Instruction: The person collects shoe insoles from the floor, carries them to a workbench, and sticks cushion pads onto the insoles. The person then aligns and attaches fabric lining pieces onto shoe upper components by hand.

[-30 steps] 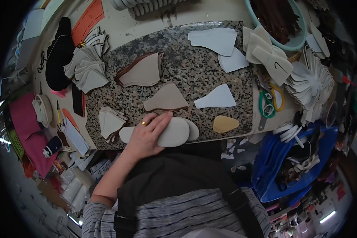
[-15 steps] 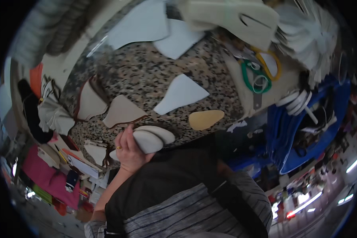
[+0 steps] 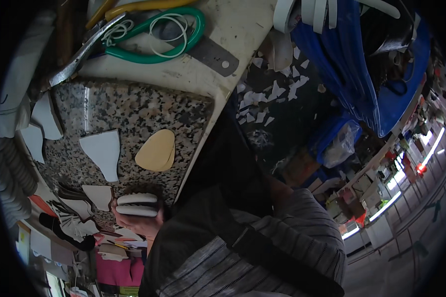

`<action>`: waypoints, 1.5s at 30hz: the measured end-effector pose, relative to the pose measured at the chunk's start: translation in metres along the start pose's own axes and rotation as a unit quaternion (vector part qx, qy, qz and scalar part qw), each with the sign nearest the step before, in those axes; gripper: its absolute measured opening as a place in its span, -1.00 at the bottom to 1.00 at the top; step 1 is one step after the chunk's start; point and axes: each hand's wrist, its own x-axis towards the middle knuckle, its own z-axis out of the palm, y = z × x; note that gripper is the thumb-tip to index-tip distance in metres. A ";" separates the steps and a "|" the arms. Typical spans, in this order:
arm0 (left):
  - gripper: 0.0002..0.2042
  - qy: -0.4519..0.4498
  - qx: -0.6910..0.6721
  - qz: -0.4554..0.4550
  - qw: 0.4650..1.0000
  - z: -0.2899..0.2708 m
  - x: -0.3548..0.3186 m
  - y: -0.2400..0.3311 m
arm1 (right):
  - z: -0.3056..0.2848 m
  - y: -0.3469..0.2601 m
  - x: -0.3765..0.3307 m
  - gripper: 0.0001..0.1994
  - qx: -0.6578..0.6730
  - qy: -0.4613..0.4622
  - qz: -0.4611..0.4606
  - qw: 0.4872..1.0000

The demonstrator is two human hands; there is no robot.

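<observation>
A cluttered workshop with bright strip lights is stretching away at the right, and pale scraps (image 3: 277, 91) are lying on the dark floor beside a blue bin (image 3: 339, 74). On the table (image 3: 255, 22), a speckled granite slab (image 3: 148, 110) is bearing two overlapping tan pieces (image 3: 153, 151) and a white cut piece (image 3: 103, 151). Green-handled scissors (image 3: 149, 60) and a metal strip (image 3: 213, 55) are lying past the slab's upper edge.

The left hand (image 3: 141, 225) is gripping two white pads (image 3: 137, 199), one against the other, low in the view near the slab's edge. The pads are sitting on the side of the hand away from the forearm, their long axis running roughly left to right. A beige piece (image 3: 98, 196) is lying just left of the fingers; whether they are touching it is unclear. The tan pieces are lying straight above the pads in the view, apart from them.

The left hand is clearly the nearer one: the right is not showing, so its state cannot be told.
</observation>
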 end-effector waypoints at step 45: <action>0.17 0.058 -0.124 0.009 0.991 -0.025 0.017 0.018 | -0.258 -0.236 -0.026 -0.68 -0.432 0.005 -0.241 0.869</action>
